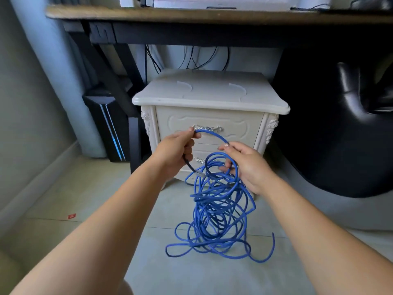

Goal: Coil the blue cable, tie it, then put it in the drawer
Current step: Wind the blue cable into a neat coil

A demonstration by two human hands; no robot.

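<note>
A long blue cable [214, 211] hangs in a loose tangle from my hands down to the floor, with several loops spread on the tiles. My left hand [177, 149] is shut on the cable near its end; the clear plug [199, 173] dangles just below that hand. My right hand [247, 165] grips the cable a short span away, and an arc of cable runs between the two hands. Behind them stands a white nightstand [210, 96] with two drawers. The upper drawer [238, 124] is closed, its silver handle [207, 127] just behind my left fingers.
The nightstand sits under a wooden desk [191, 14] with black legs and hanging wires. A black computer tower [110, 128] stands to the left, a black leather chair [344, 116] to the right. A small red scrap [71, 216] lies on the tiled floor at left.
</note>
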